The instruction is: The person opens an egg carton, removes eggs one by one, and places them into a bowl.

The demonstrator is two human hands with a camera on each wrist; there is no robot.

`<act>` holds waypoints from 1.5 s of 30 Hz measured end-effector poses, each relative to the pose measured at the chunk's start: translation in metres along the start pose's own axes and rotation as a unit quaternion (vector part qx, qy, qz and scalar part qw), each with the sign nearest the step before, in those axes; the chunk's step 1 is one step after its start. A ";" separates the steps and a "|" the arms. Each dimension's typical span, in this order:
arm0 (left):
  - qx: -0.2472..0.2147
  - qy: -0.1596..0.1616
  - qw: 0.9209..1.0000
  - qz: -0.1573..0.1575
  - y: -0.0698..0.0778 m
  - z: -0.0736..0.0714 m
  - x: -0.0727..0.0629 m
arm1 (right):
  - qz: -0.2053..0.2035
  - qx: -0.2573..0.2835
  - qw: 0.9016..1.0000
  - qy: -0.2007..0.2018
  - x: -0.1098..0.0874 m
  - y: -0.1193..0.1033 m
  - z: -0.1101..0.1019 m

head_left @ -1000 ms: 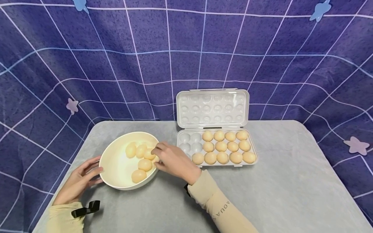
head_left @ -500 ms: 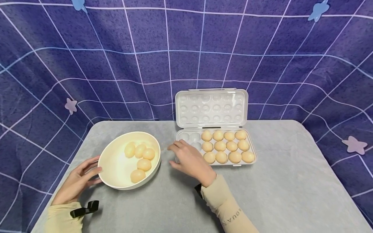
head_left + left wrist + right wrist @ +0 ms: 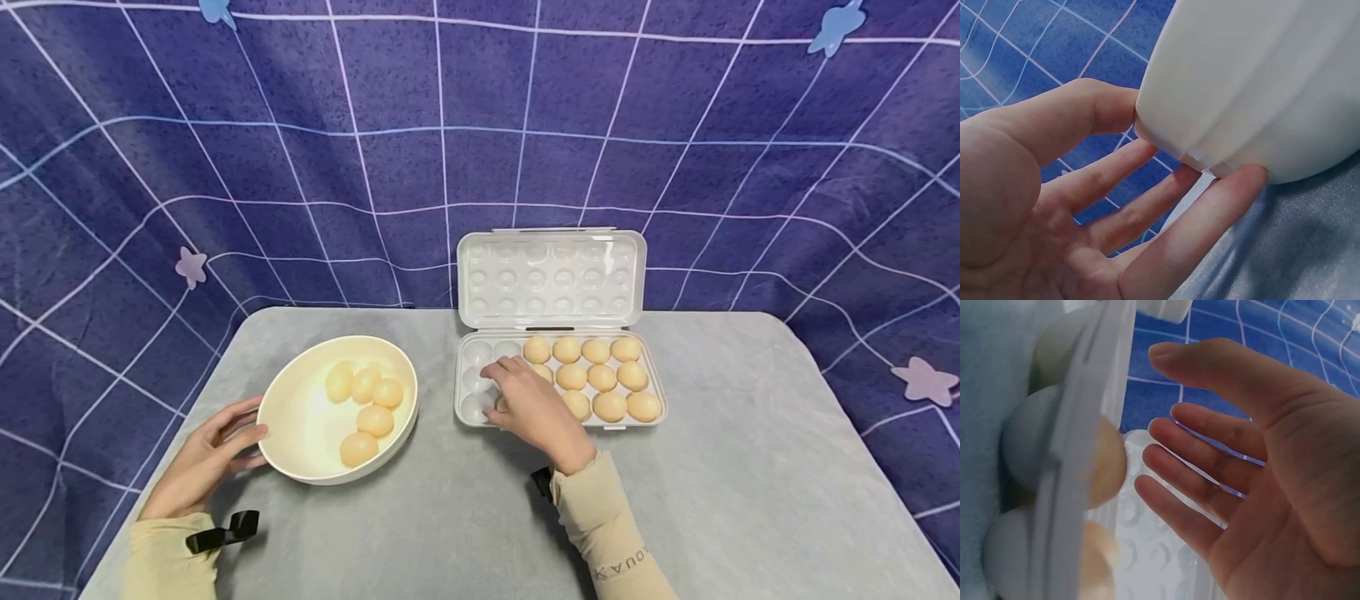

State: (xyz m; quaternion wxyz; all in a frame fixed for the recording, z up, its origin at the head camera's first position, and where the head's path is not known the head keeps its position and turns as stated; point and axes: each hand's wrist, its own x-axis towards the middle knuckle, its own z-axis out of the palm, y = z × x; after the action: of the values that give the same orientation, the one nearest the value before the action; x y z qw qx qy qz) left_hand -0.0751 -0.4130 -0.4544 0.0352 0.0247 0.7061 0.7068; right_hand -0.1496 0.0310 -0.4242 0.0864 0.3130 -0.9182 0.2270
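Right hand [image 3: 534, 410] empty over the egg carton [image 3: 551, 287], left hand [image 3: 206, 458] holding the bowl [image 3: 300, 425]
5 loose eggs [image 3: 375, 421] lie in the bowl, left of the loosely curved right fingers; left thumb and fingers grip its side. Eggs probably handle light, stiff, slippery and fragile; pinch gently around the widest part.

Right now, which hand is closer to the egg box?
Right. The right hand is over the egg box; the left hand is well left of it, holding the bowl.
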 end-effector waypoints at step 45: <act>-0.009 0.004 1.000 -0.001 -0.002 -0.001 0.001 | -0.022 0.011 1.000 -0.015 -0.004 0.020 0.002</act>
State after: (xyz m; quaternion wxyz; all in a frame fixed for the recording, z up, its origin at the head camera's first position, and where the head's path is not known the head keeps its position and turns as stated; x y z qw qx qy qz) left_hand -0.0757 -0.4136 -0.4560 0.0332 0.0210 0.6999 0.7132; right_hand -0.1589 0.0465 -0.4343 0.0741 0.3376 -0.9096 0.2307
